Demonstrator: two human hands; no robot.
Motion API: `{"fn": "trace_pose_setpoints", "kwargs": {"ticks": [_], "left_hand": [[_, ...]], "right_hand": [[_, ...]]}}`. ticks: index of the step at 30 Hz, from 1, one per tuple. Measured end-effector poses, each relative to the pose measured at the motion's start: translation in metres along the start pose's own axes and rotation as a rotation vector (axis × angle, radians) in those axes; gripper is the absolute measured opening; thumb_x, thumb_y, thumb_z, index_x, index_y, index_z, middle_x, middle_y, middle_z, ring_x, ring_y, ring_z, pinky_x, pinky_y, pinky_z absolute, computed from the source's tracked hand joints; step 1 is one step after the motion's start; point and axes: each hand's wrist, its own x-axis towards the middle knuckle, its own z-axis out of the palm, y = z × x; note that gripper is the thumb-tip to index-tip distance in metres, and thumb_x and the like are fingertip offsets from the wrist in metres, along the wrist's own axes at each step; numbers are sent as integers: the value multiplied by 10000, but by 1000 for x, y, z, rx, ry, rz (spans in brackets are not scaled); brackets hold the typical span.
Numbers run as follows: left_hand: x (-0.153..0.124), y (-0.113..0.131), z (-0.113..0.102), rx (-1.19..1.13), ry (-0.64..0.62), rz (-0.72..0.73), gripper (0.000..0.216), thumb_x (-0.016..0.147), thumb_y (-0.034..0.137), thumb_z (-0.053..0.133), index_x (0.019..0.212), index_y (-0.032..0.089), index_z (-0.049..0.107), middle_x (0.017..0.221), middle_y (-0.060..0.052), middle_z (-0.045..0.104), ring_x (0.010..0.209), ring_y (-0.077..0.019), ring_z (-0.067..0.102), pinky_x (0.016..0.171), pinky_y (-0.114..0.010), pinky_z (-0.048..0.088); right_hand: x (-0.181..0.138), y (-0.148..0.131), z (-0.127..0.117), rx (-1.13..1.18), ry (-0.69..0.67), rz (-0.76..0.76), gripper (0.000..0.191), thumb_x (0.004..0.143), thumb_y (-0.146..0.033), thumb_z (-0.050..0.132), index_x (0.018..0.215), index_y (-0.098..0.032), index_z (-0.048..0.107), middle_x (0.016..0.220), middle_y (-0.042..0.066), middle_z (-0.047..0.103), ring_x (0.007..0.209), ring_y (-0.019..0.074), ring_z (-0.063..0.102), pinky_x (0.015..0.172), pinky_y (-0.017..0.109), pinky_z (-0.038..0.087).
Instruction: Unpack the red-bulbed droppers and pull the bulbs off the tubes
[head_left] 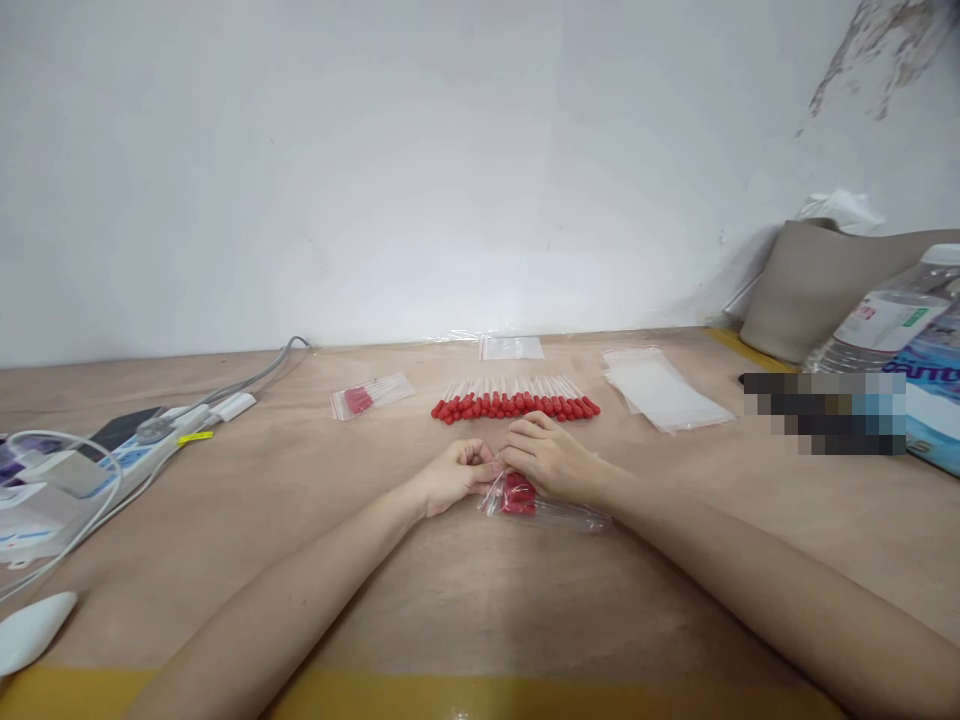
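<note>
"So, where is the bag?"

"Look at the near middle of the bench (pixel 420 610). The clear bag (pixel 570 517) lies there, under and between the 2 hands, with red tips (pixel 519 497) showing inside."

"What are the fingers doing?"

"On the left hand (pixel 454 478), the thumb and fingers pinch the left end of the bag. On the right hand (pixel 549 462), the fingers bend down close together over the bag. Its thumb is hidden, so I can't tell if it pinches too."

"Which step is this, do you think?"

"I think the red tips are in, and the hands are working on the mouth of the bag. I can't see if it is pressed closed."

"What does the next move need?"

"Probably a firm pinch all along that edge, with the tips kept out of the way."

"What else is close?"

"Just past the hands is a row of red-tipped sticks (pixel 517 404). Far left of the hands lies 1 small packed bag (pixel 373 396), with red and white in it. To the right is a pile of flat bags (pixel 667 390), and 1 more flat bag (pixel 513 348) lies far back by the wall (pixel 420 170)."
</note>
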Motion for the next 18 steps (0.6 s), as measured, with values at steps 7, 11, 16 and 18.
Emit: {"fn": "trace_pose_setpoints", "kwargs": {"ticks": [7,11,16,18], "left_hand": [[0,-3,2,118,38,72,431,530,416,753,607,137,434,546,63,479,513,-56,460,531,-195,369],[-1,-5,-3,194,-31,151,393,596,415,721,635,135,448,554,60,491,504,-46,424,496,-174,299],[-2,-4,-6,165,-52,125,378,594,387,734,647,134,458,572,51,513,512,-49,442,509,-179,314],[-2,-3,-5,134,-50,96,380,581,369,744,636,132,452,559,51,505,501,-47,440,508,-181,319]], "right_hand": [[0,3,3,2,-71,-18,195,867,-155,406,760,-143,568,735,42,577,773,155,404,735,296,296],[0,4,0,64,-47,19,199,878,-197,415,774,-160,581,742,33,580,770,146,413,750,301,290],[-1,5,-1,108,2,18,189,863,-177,424,790,-192,597,759,22,575,765,137,420,762,309,286],[-1,4,0,101,33,37,198,851,-150,415,738,-169,577,735,27,560,757,139,417,759,308,294]]}}
